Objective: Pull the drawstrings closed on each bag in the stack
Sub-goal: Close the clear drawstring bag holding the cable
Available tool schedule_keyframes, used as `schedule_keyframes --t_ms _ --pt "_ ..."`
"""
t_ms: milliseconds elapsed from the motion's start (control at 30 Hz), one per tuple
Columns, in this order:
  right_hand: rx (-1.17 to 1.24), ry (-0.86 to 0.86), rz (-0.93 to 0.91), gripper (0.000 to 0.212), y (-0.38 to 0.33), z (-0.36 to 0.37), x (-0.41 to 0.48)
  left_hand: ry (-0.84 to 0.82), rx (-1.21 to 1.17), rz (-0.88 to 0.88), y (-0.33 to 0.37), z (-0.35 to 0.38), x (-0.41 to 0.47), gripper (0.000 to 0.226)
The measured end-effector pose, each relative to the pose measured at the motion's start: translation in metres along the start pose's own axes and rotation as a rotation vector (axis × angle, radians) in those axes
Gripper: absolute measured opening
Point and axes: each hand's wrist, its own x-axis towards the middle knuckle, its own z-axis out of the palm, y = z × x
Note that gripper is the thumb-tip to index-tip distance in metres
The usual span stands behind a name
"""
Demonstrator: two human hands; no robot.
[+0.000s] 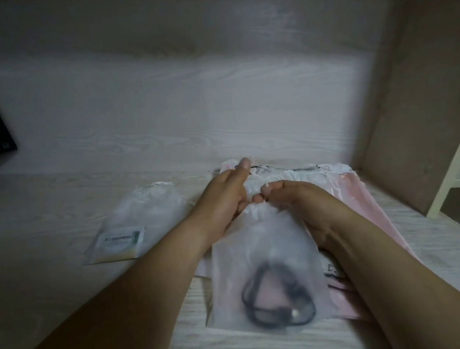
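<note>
Left hand (pixel 226 196), right hand (pixel 295 199) pinch bag (pixel 262 255).

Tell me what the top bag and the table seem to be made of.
The top bag looks like frosted plastic or sheer fabric: a dark cable shows blurred through it. The table looks like pale wood or laminate, matte, with grain lines.

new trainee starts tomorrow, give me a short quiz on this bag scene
1. True or false: the left hand and the right hand both hold the gathered top of the front bag.
2. What shows through the front bag? A) a black cable B) scissors C) a red ball
3. On which side of the stack does the single bag with a label lie?
Key: 1 true; 2 A; 3 the person's left.
</note>
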Motion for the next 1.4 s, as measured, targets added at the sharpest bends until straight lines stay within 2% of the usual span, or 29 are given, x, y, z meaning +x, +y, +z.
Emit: schedule_keyframes --t_ms 67,133,200,300,467,567,767,933,1100,1233,1333,1400 --pt "0.058 0.01 0.044 0.019 0.0 -0.002 0.002 0.063 -0.132 -0.007 0.003 -0.001 0.001 0.04" --pt "-0.131 0.088 0.003 0.022 0.003 -0.003 0.006 0.118 -0.155 0.077 0.004 -0.003 0.001 0.032" --pt "-0.368 0.139 -0.076 0.022 0.006 -0.002 0.006 0.124 -0.082 0.172 0.005 -0.003 0.001 0.029" --pt "-0.518 0.121 -0.137 0.015 0.009 0.001 0.007 0.091 -0.011 0.215 0.005 -0.001 0.0 0.03" --pt "-0.507 -0.047 -0.164 0.021 0.008 -0.001 0.004 0.005 0.137 0.233 0.004 -0.002 0.0 0.035" --pt "-0.518 -0.132 -0.191 0.024 0.008 0.002 0.0 0.027 0.277 0.27 0.0 -0.006 0.002 0.031" --pt "-0.467 -0.164 -0.135 0.031 0.007 0.001 -0.003 0.036 0.451 0.347 -0.005 -0.011 0.006 0.026" --pt "-0.516 -0.155 -0.128 0.035 0.005 0.004 -0.006 -0.025 0.622 0.466 -0.004 -0.015 0.004 0.028" --pt "-0.478 -0.033 -0.167 0.035 0.005 0.004 -0.002 0.009 0.677 0.293 0.004 -0.015 0.006 0.036" --pt "-0.37 0.145 -0.175 0.029 0.007 -0.002 0.005 -0.065 0.754 0.163 0.004 -0.022 0.005 0.034" --pt "-0.344 0.198 -0.201 0.031 0.008 -0.003 0.008 -0.133 0.633 0.104 0.007 -0.024 0.002 0.033" --pt "-0.333 0.186 -0.213 0.034 0.009 -0.004 0.008 -0.186 0.504 0.047 0.01 -0.022 0.002 0.023"
